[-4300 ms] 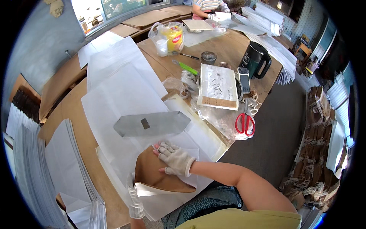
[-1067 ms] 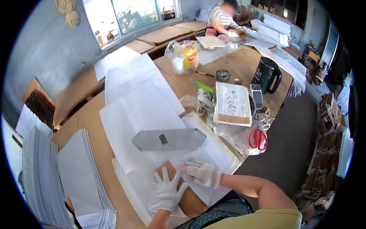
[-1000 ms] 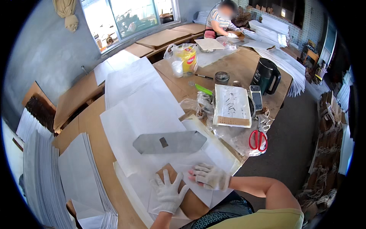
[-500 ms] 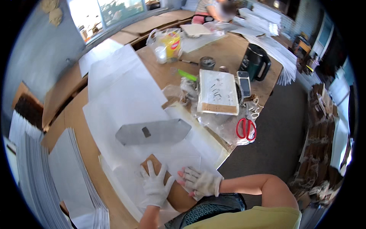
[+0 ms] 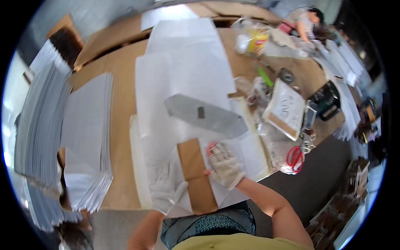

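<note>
A brown strip of paper or card [image 5: 200,189], creased across its middle, lies on white sheets [image 5: 187,62] in front of me. My left hand [image 5: 163,187], in a white knit glove, rests flat on the white sheet just left of the strip, fingers stretched and thumb toward the strip's edge. On the other side, my right hand [image 5: 226,166] lies with fingers apart, its glove leaving the fingertips bare; the thumb reaches the strip's right edge. Beyond both hands is a long grey flat piece [image 5: 221,120] with angled ends and a small dark rectangle at its centre.
Stacks of white sheets [image 5: 85,137] stand at the left. To the right are red-handled scissors [image 5: 295,159], a white board [image 5: 285,108] with handwriting, a dark kettle [image 5: 326,101] and a plastic bag [image 5: 251,37] with a yellow pack. Another person [image 5: 306,27] sits at the far right.
The view has swung left, so the table's things appear farther right. My left hand has come off the brown strip to its left side; the strip now lies straighter, with its crease showing.
</note>
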